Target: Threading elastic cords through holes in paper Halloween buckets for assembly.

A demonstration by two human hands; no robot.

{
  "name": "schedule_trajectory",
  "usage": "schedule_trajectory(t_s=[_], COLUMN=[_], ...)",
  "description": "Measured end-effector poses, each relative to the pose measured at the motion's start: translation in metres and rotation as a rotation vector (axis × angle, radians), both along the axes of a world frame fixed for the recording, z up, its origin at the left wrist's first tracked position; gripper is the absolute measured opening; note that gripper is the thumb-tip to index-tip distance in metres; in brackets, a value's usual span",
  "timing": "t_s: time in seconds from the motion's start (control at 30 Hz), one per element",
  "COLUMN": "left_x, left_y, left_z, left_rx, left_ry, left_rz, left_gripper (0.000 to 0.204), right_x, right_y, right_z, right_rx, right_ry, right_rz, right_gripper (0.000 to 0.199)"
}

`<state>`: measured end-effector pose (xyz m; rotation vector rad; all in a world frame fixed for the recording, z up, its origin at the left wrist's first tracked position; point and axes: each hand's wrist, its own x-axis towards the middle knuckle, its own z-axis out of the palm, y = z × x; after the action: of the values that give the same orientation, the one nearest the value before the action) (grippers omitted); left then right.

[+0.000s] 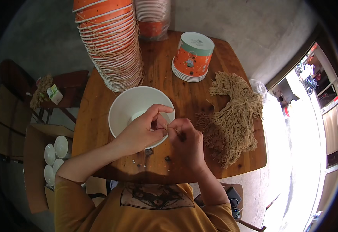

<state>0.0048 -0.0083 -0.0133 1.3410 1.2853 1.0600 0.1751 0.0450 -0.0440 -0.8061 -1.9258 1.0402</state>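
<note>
The left hand (140,133) and right hand (188,143) pinch narrowly, contents unclear, by the right rim of a white paper bucket (119,110).

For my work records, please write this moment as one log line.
left hand: fingertips close to right hand | held item: unclear | white bucket: mouth up, beneath hands | cord bundle: right side of table

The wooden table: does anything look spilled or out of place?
Yes: small white specks lie scattered on the wooden table between its near edge and the white bucket, like stray debris. They are too small to identify.
</note>
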Motion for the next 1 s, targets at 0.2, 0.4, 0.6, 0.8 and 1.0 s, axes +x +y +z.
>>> schedule_trajectory(t_s=[0.2,0.4,0.6,0.8,1.0], left_x=[0.002,0.002,-0.001,-0.007,-0.005], left_y=[0.001,0.002,0.0,0.003,-0.003], left_z=[0.001,-0.002,-0.001,0.002,0.007], left_rx=[-0.037,-0.025,-0.008,-0.072,-0.115], left_ry=[-0.008,-0.056,0.038,-0.067,-0.117], left_rz=[0.0,0.019,0.079,0.125,0.071], left_gripper=[0.044,0.03,0.016,0.017,0.016], right_x=[0.003,0.004,-0.004,-0.004,-0.004], right_y=[0.003,0.005,0.001,-0.001,-0.002], right_z=[0.011,0.004,0.0,-0.007,-0.005], right_rx=[-0.844,-0.746,-0.565,-0.001,0.246], right_ry=[0.41,0.386,0.244,0.051,0.0], right_rz=[0.174,0.181,0.098,-0.032,-0.093], right_gripper=[0.006,0.006,0.008,0.016,0.022])
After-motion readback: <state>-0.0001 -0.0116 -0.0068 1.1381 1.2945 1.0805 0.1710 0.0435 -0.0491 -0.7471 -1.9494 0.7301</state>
